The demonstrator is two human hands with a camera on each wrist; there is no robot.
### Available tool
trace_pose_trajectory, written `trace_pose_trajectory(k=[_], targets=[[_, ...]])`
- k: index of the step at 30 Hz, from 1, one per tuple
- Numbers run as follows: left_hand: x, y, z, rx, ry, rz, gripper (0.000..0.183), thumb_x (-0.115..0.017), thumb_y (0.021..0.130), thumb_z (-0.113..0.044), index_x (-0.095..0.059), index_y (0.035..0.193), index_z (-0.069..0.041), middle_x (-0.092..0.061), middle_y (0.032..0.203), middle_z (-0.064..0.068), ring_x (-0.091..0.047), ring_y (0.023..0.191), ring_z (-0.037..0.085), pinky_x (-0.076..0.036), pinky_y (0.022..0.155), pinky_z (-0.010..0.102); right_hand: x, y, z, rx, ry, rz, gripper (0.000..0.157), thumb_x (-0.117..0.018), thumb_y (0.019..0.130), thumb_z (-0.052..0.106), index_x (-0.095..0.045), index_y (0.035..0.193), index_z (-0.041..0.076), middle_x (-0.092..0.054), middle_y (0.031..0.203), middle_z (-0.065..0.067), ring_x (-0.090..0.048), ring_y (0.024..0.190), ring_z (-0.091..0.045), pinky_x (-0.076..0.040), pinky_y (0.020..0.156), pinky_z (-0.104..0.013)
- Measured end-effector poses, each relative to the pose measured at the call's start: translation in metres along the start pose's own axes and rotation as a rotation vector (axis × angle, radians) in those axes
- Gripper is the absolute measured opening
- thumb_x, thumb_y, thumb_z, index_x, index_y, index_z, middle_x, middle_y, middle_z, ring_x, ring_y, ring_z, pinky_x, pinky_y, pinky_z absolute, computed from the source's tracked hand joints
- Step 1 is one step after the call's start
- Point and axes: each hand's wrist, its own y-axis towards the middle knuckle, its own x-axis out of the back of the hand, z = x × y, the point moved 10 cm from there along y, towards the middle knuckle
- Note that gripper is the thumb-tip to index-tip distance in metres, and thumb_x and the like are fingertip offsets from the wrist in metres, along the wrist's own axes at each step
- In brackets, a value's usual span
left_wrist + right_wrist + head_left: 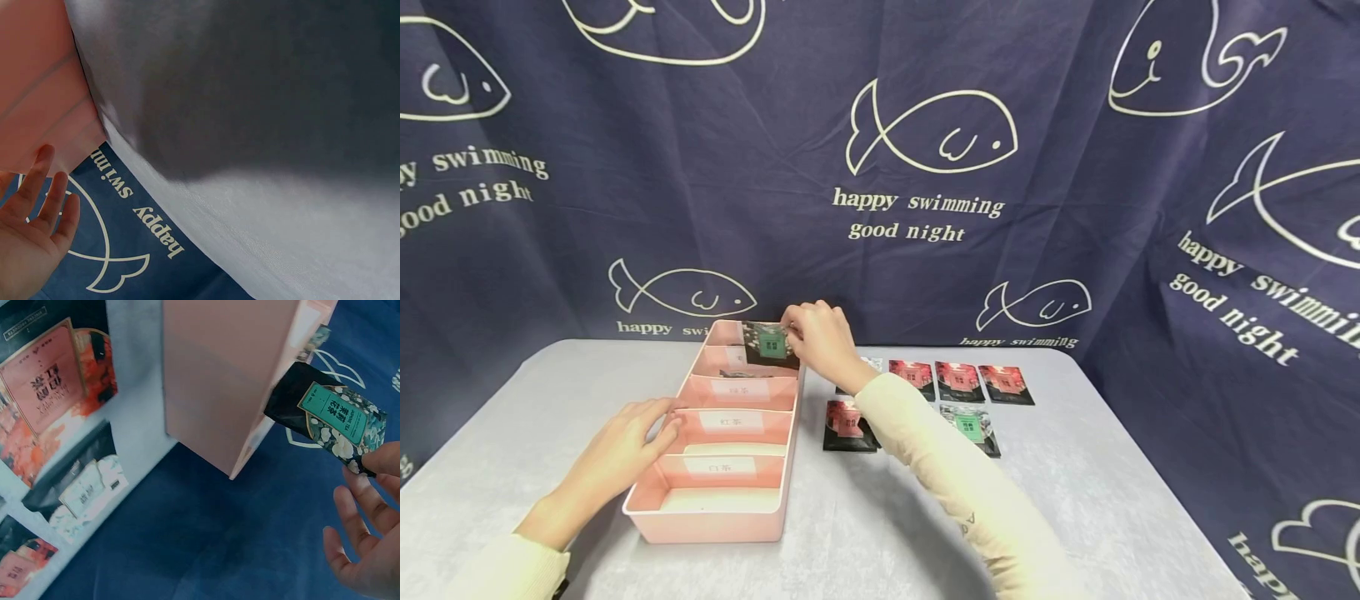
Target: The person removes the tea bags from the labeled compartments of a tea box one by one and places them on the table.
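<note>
My right hand (823,337) pinches a black tea sachet (771,343) with a green label between thumb and fingertips. The sachet is over the farthest compartment of a long pink divided box (703,527). In the right wrist view, the sachet (334,415) tilts at the box's far end, held by one edge in the right hand (369,525). My left hand (625,450) rests at the box's left rim, fingers fairly straight. From the left wrist, the left hand (37,225) shows spread fingers at the pink wall (44,94).
White paper labels (721,467) mark the dividers. Another dark sachet (745,374) pokes up in a far compartment. Right of the box lie several red-label sachets (958,382) and a green-label sachet (970,428), in two rows on the grey table (1112,500). A navy fish-print curtain (775,183) hangs behind.
</note>
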Motion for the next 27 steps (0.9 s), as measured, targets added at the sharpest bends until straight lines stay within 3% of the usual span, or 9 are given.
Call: trace_pose_trajectory(k=[9, 27], targets=[[-0.001, 0.0, 0.001, 0.006, 0.001, 0.01, 0.022, -0.056, 0.089, -0.021, -0.061, 0.107, -0.009, -0.064, 0.106, 0.017, -0.055, 0.101, 0.038, -0.042, 0.086, 0.053, 0.03, -0.006, -0.004, 0.041, 0.074, -0.089, 0.01, -0.061, 0.082, 0.013, -0.068, 0.086, 0.02, -0.064, 0.076, 0.008, -0.05, 0.068, -0.011, -0.04, 0.06, -0.025], [-0.002, 0.0, 0.002, -0.003, 0.006, 0.007, 0.025, -0.055, 0.089, -0.023, -0.06, 0.107, -0.006, -0.064, 0.105, 0.018, -0.054, 0.102, 0.038, -0.041, 0.087, 0.052, 0.05, -0.047, -0.06, -0.052, 0.177, -0.018, 0.011, -0.061, 0.08, 0.012, -0.068, 0.086, 0.017, -0.066, 0.08, 0.002, -0.054, 0.076, -0.016, -0.047, 0.071, -0.033]])
